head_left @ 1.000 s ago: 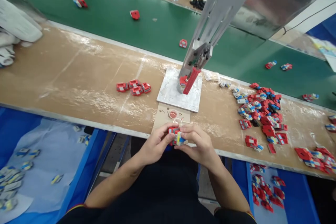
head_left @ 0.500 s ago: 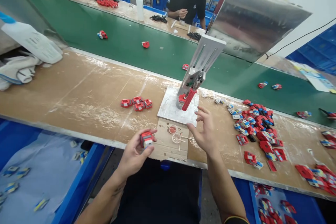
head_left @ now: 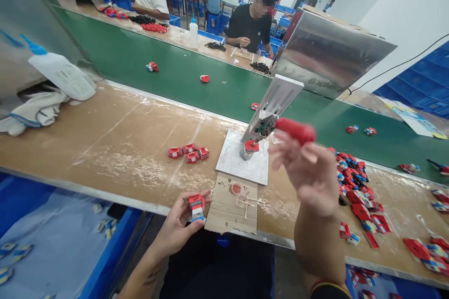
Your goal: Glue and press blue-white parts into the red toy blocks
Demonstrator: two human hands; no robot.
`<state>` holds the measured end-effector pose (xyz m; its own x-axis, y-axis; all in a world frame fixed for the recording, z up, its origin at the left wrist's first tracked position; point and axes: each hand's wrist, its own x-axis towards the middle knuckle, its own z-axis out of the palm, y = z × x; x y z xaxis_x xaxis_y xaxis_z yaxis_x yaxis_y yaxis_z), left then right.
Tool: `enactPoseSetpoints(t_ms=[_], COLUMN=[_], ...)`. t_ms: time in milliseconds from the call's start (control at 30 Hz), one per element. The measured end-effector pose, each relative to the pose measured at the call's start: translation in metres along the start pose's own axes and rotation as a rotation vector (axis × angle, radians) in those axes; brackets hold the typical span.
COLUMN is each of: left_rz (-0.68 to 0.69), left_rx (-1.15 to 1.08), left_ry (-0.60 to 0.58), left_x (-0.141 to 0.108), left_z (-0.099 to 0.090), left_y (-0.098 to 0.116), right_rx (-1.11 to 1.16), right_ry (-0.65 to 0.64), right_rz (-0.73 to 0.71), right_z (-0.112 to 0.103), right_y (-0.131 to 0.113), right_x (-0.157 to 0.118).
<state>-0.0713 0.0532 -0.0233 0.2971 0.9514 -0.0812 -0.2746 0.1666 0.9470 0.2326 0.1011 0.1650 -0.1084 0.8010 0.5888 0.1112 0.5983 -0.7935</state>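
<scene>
In my left hand [head_left: 178, 224] is a small red, white and blue toy vehicle part [head_left: 197, 208], held between thumb and fingers above the table's front edge. My right hand [head_left: 310, 175] is raised at the red handle [head_left: 295, 131] of a toggle clamp press; motion smears its fingers, so their grip is unclear. Under the clamp, a red piece [head_left: 251, 145] sits in a round holder on the pale metal base plate [head_left: 228, 161]. In front of that plate, cardboard [head_left: 224, 215] bears a small cup of red liquid [head_left: 236, 188], a clear cup [head_left: 242, 201] and cotton swabs [head_left: 246, 210].
Several red pieces [head_left: 191, 156] lie left of the press. A heap of toy parts [head_left: 354, 177] lies to the right. Beyond runs a green conveyor belt [head_left: 168, 63] with scattered parts. A white bottle [head_left: 63, 74] and gloves [head_left: 38, 110] lie at left. A person [head_left: 247, 28] sits opposite.
The clamp's red handle has swung from pointing down to up and right, and my right hand has risen to it. The toy part in my left hand has tilted slightly. The view has shifted upward.
</scene>
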Motion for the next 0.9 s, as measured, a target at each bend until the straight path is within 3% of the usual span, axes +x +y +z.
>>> enactPoseSetpoints(t_ms=[133,200,267,367,433,500,600,667,767,900], left_rz=[0.016,0.028,0.038,0.047,0.035,0.015,0.01,0.017,0.019,-0.014], left_rx=[-0.02,-0.017,-0.016,-0.024,-0.02,-0.006,0.006,0.011,0.032,0.048], left_ry=[-0.068,-0.078,-0.065,0.001,0.06,0.091,0.122,0.146,0.159,0.189], left_x=[0.01,0.013,0.014,0.012,0.011,0.01,0.01,0.009,0.008,0.009], left_z=[0.006,0.009,0.011,0.011,0.013,0.017,0.027,0.034,0.038,0.033], left_y=[0.007,0.008,0.007,0.008,0.013,0.02,0.031,0.036,0.038,0.034], right_rx=[-0.034,-0.017,-0.019,-0.172,-0.366,-0.428,-0.47,-0.469,-0.45,-0.316], right_ry=[0.085,0.089,0.155,0.31,0.27,0.214,0.066,0.014,0.011,0.115], right_rz=[-0.011,-0.039,-0.067,-0.001,0.276,0.382,0.395,0.364,0.323,0.356], right_z=[-0.017,-0.027,-0.036,-0.041,-0.037,-0.028,-0.011,-0.003,-0.006,-0.046], right_y=[-0.005,0.002,0.017,0.056,0.091,0.125,0.158,0.164,0.15,0.118], right_x=[0.087,0.1,0.081,0.017,-0.023,-0.043,-0.039,-0.031,-0.038,-0.082])
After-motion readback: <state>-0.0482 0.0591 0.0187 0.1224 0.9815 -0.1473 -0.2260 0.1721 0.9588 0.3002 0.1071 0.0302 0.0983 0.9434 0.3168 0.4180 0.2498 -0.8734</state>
